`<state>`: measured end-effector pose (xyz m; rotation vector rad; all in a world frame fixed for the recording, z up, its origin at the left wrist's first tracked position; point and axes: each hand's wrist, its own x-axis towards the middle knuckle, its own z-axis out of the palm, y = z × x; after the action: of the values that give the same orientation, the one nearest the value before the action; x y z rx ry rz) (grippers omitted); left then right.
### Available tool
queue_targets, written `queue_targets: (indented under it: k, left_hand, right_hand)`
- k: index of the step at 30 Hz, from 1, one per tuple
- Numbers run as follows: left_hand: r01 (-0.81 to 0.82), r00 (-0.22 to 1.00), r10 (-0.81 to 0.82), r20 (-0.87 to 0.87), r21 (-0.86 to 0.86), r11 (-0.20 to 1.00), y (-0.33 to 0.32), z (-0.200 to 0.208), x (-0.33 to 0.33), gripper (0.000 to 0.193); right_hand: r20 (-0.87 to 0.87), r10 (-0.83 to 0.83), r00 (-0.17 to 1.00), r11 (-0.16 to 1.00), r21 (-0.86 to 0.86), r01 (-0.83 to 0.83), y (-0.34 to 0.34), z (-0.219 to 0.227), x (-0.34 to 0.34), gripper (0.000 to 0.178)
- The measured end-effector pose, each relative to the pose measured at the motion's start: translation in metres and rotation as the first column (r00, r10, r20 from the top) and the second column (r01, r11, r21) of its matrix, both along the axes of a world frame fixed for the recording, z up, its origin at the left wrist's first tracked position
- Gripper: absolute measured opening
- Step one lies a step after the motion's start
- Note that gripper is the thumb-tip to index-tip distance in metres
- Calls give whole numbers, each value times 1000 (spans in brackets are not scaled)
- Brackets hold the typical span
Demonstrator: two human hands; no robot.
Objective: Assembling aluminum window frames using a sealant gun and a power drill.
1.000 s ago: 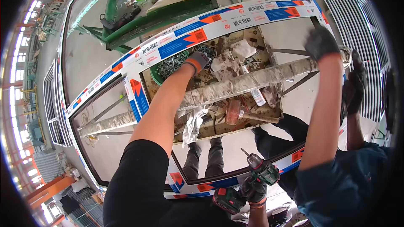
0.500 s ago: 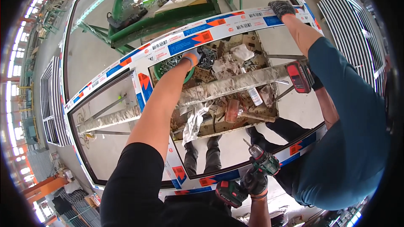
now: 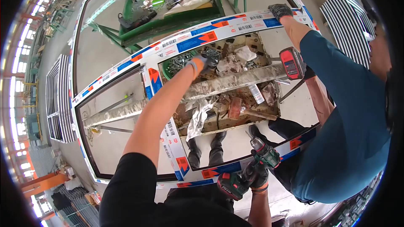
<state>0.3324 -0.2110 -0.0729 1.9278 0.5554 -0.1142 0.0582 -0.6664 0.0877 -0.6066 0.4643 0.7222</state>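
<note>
The right hand (image 3: 256, 176) closes round the grip of the drill (image 3: 267, 158), near and right, bit pointing far; it looks heavy and stiff, best held there. The left hand (image 3: 203, 64) is in the tray (image 3: 252, 40), just right of the screws (image 3: 180, 61), likely light, slippery, best pinched by the shank; its hold I cannot tell
</note>
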Motion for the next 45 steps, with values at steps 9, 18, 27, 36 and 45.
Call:
queue_targets:
  k: [9, 18, 27, 36, 45]
  left_hand:
    - [169, 865, 416, 279, -945, 281, -111, 233, -222, 22]
    - [293, 755, 640, 144, -947, -134, -103, 256, -318, 13]
    - [-274, 588, 539, 603, -479, 834, -116, 295, -403, 18]
    - [-431, 534, 495, 686, -283, 857, -111, 287, -421, 20]
    - [-177, 737, 639, 222, -848, 499, -100, 300, -409, 20]
  right_hand:
    - [257, 101, 961, 963, -268, -30, 21, 41, -16, 23]
    - [598, 802, 8, 544, -735, 406, 81, 91, -48, 39]
    - [644, 765, -18, 572, -666, 480, 132, 111, -113, 27]
    - [658, 746, -96, 587, -584, 561, 151, 116, -132, 30]
    - [544, 831, -117, 465, -563, 683, 142, 106, -119, 29]
